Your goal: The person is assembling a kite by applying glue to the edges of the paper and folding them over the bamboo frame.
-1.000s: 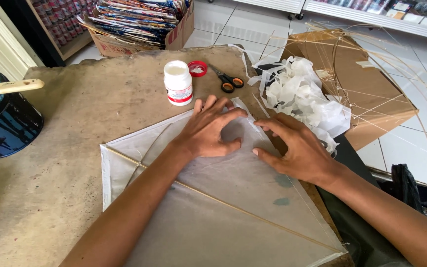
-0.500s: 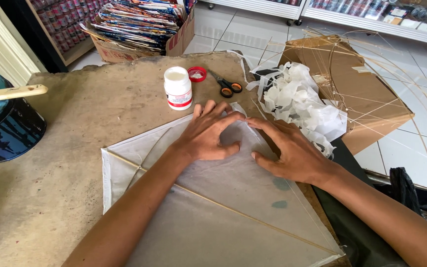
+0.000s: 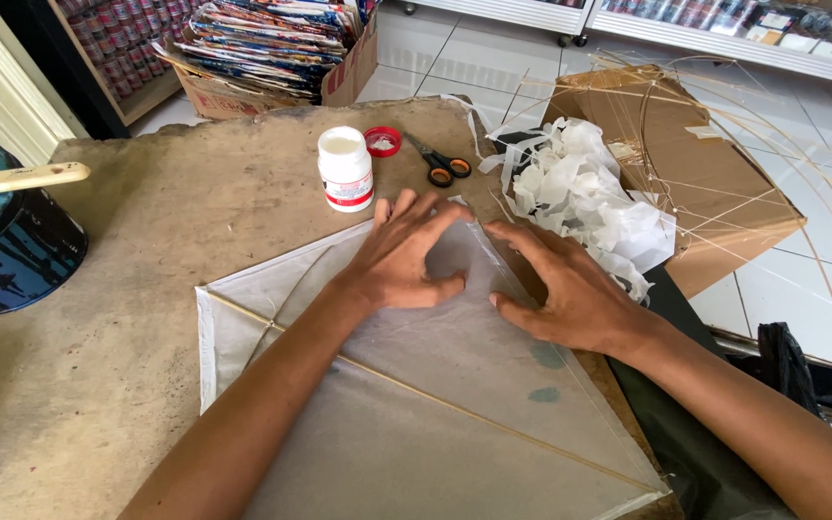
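— Where are the hands?

— Both lie flat on a white paper kite (image 3: 416,404) spread across the brown tabletop (image 3: 146,241). The left hand (image 3: 411,255) presses near the kite's upper corner with its fingers spread. The right hand (image 3: 565,294) rests just beside it on the kite's right edge.

— Is either grip closed on anything?

— No. Each grip is open, palm down, fingers splayed on the paper; nothing is pinched or clasped.

— How does the kite lie?

— Flat, with its top point toward the far side of the tabletop. A thin bamboo stick (image 3: 455,414) runs slantwise under the paper from the left corner toward the lower right. Two small greenish spots (image 3: 546,376) show on the paper near the right wrist.

— What's around it?

— Just beyond the left hand's fingertips stands a white glue bottle (image 3: 346,169) with its top off; its red cap (image 3: 382,141) lies beside it, then a pair of black-handled scissors (image 3: 440,166). To the right sits a heap of crumpled white paper scraps (image 3: 589,197), next to a cardboard sheet (image 3: 686,183) carrying thin bamboo frames (image 3: 724,125). At the far left, a dark pot (image 3: 2,241) with a pale-handled brush (image 3: 21,179) across it. A box of stacked printed sheets (image 3: 272,43) stands behind the tabletop.
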